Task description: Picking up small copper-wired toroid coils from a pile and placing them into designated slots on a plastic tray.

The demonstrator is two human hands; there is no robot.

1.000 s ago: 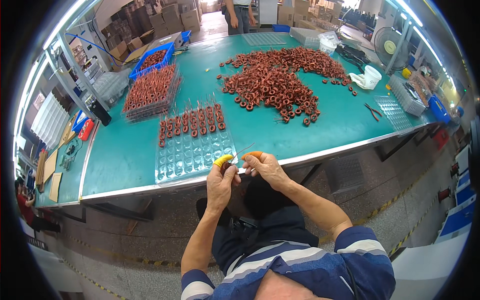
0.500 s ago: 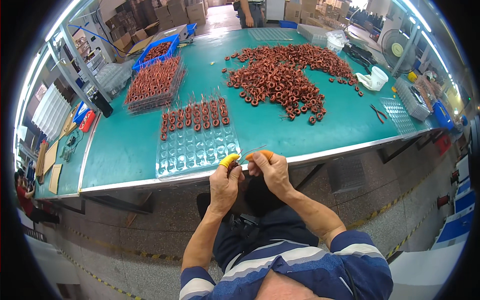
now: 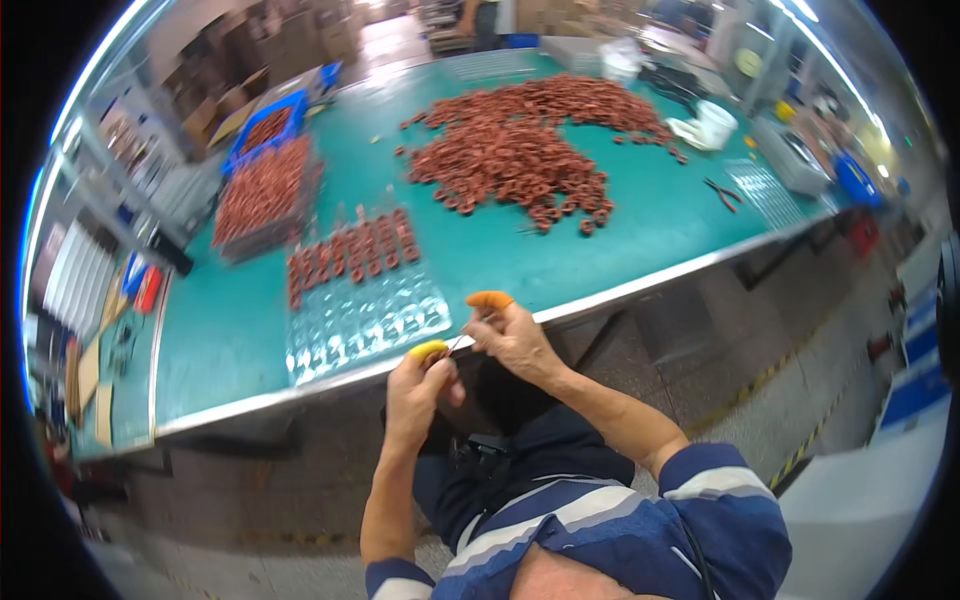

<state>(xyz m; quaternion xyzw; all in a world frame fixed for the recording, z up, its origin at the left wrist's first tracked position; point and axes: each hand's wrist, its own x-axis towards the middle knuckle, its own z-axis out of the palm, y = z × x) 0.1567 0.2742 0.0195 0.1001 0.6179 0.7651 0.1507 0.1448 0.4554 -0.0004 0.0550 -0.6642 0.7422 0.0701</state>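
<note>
Just off the table's front edge, my left hand point(image 3: 418, 388), a yellow cot on one finger, is closed on a small copper-wound ring coil, mostly hidden by the fingers. A thin wire lead point(image 3: 456, 344) sticks out of it toward my right hand point(image 3: 518, 343). That hand wears an orange finger cot and pinches at the lead; its fingertips are blurred. Beyond my left hand lies a clear blister tray point(image 3: 370, 325), its far rows filled with ring coils point(image 3: 357, 250) and its near pockets bare. A large heap of coils point(image 3: 530, 150) spreads over the green tabletop.
At the left, filled trays point(image 3: 262, 195) are stacked beside a blue bin point(image 3: 270, 130) of coils. Red-handled pliers point(image 3: 723, 196), another clear tray point(image 3: 765, 193) and a white tub point(image 3: 714, 125) lie on the right. A person point(image 3: 478, 22) stands beyond the far edge.
The view has shifted, and the table appears tilted and blurred. My right hand has risen relative to my left, its orange-covered finger now lifted and curled. My left hand keeps its hold on the coil.
</note>
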